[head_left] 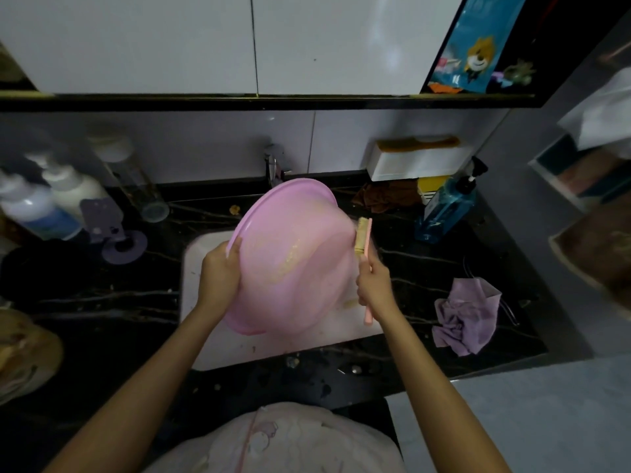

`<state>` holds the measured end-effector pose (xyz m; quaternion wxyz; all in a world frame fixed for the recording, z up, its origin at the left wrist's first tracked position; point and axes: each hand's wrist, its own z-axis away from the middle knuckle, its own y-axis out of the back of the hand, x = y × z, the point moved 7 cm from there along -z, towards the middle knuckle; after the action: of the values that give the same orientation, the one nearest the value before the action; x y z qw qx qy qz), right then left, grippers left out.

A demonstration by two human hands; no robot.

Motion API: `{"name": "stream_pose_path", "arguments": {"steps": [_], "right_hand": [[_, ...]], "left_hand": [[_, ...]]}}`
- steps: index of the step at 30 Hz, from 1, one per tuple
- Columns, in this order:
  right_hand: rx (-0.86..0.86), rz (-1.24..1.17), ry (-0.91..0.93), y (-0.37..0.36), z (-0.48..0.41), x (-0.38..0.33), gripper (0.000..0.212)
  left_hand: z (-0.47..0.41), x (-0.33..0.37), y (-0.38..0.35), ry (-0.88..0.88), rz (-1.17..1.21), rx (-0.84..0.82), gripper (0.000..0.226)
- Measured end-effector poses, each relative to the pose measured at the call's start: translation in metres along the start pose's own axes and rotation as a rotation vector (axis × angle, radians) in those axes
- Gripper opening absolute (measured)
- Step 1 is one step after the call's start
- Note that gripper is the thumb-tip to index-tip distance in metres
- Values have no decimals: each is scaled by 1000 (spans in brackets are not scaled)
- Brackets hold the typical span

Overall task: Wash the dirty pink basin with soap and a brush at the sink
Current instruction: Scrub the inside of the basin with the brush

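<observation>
Basin up over the sink, brush at its flank!
Your left hand [218, 271] clamps the pink basin [293, 261] by its rim, tilted above the white sink [191, 285]; your right hand [374, 285] grips the brush [363, 237]. Light, flexy plastic, likely slick (trust that rim). Dark table [102, 302], dim and cluttered.

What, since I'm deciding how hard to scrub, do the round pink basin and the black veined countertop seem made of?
Round pink basin: likely thin moulded plastic, smooth, slightly glossy; even colour, rolled rim, translucent wall. Black veined countertop: probably polished stone or imitation; pale irregular veins, faint sheen.
</observation>
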<state>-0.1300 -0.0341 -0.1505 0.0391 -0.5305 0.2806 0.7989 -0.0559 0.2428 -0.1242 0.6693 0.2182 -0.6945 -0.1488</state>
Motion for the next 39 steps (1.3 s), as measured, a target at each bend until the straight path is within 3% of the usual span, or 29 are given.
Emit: {"name": "stream_pose_path", "arguments": {"steps": [3,7,9,12,17,21,24,28,31,35,39], "right_hand": [[38,92,163,-1,12,-22,40],[-107,609,449,-6,48,-53,47],[-118,709,428,6,33,-59,47],[-68,667,344,27,8,-72,48],[-318,1029,672,-13,74,-92,52],[-68,1195,601,11,30,-103,54],[-66,1132,503,19,2,-99,52],[-128,1122,378,26,-22,-73,52],[-163,796,299,30,-24,-54,47],[-126,503,425,13,-2,-71,43],[-179,701,715,-7,42,-88,48]], "left_hand": [[3,1,-3,9,-7,-11,37],[6,3,-7,41,-18,5,37],[4,5,-9,34,-19,0,37],[4,9,-13,13,-8,-5,39],[2,11,-13,5,-18,-20,41],[8,20,-13,-50,-13,-60,28],[27,3,-2,-87,39,-44,15],[47,-44,12,27,8,35,21],[48,-52,9,74,28,0,18],[29,-15,13,-19,-18,30,26],[1,23,12,-116,-32,-35,23]]}}
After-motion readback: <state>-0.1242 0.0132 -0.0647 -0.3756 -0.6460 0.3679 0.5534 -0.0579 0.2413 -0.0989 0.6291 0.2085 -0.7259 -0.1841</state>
